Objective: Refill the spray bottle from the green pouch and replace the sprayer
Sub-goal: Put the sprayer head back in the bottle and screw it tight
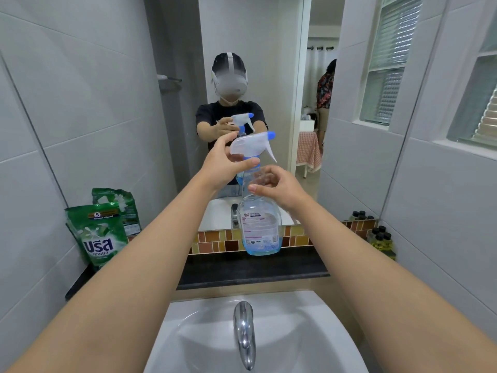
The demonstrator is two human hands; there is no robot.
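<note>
Head view: left hand fingers around sprayer.

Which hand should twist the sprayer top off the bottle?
Probably the left hand: its fingers already wrap the sprayer at the blue collar. The right hand holds the spray bottle at the neck, well placed to steady it.

This is a home bathroom: a white sink with chrome tap at the bottom, a wall mirror in the centre, grey tiled walls.
</note>
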